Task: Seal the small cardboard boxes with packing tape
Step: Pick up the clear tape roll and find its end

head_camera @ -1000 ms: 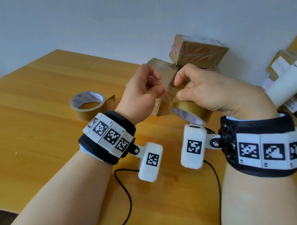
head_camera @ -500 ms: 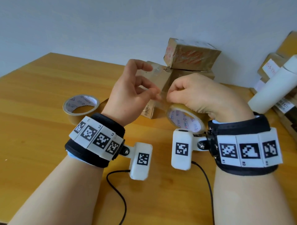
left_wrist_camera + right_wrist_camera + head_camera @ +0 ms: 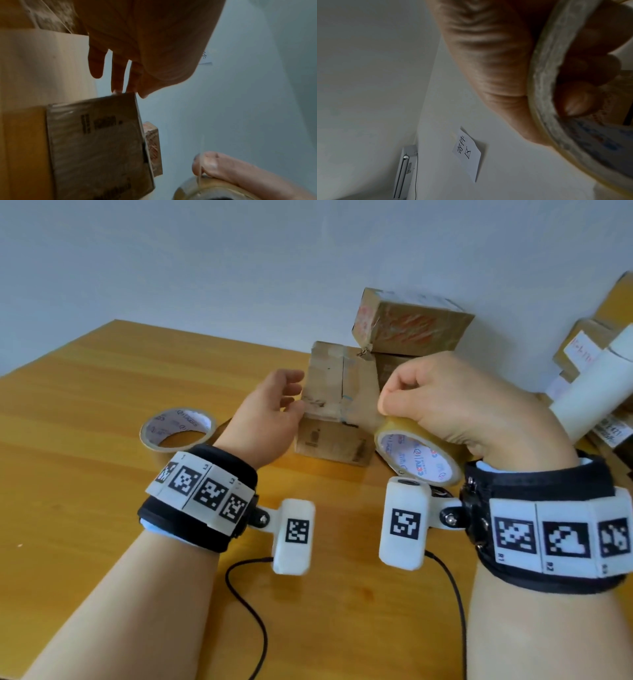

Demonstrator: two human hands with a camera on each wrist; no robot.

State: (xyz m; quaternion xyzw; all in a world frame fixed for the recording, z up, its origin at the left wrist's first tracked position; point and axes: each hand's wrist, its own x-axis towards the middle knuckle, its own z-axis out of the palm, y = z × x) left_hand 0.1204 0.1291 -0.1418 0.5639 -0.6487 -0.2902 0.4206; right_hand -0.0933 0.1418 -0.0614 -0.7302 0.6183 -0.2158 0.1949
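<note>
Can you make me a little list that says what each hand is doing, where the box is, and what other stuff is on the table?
left hand: open, fingertips at the near box's upper edge
right hand: grips the tape roll, thumb and finger pinching at its top
near box: stands on the table between the hands
spare tape roll: lies flat, beside the left wrist
stacked boxes: behind the near box, by the wall
white tube: far right

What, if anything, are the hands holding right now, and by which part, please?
The right hand grips the tape roll by its rim. The left hand holds nothing, fingertips at the cardboard box.
</note>
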